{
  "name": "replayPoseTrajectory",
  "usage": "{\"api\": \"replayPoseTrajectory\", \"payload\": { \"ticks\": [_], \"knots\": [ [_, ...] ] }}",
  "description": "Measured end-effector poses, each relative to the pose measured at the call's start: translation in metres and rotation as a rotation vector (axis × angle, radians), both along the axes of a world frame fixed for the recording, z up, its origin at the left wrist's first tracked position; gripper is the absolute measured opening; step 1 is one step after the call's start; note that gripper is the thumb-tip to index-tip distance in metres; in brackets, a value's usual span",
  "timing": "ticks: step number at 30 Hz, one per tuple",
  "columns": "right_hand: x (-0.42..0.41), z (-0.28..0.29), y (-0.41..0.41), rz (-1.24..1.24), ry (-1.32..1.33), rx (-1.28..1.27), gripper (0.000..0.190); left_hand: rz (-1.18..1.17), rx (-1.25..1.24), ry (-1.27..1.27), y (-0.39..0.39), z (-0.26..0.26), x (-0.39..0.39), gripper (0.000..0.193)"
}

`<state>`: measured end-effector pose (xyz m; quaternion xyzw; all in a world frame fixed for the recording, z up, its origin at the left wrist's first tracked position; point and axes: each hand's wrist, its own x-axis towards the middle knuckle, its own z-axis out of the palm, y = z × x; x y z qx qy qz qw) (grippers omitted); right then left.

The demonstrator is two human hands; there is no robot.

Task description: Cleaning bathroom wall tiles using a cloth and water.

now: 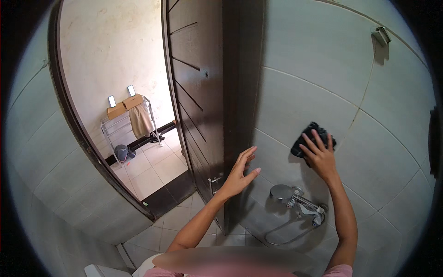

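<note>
Spread over a dark cloth, my right hand presses it flat against the grey wall tiles. My left hand is raised in the air with its fingers apart, holding nothing, in front of the edge of the dark wooden door. Below my right hand, a chrome shower mixer is fixed to the wall, with a round hand shower resting at it. Its hose hangs in a loop.
The door stands ajar at my left, with a metal handle. Beyond the doorway, a metal rack carries cardboard boxes, two phones and a beige cloth. A grey helmet lies on the floor. A metal fixture sits high on the tiled wall.
</note>
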<state>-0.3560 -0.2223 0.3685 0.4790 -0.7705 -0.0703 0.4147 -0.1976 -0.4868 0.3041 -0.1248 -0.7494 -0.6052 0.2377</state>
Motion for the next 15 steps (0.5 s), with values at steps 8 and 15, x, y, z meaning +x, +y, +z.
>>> {"api": "replayPoseTrajectory", "payload": {
  "ticks": [8,15],
  "knots": [
    [-0.002,0.095,0.043,-0.127,0.475,-0.486,0.053,0.013,0.021,0.011,-0.003,0.001,0.006,0.064],
    [-0.026,0.146,-0.011,-0.203,0.566,-0.598,0.053,0.005,0.011,-0.004,-0.002,-0.002,0.009,0.064]
  ]
}}
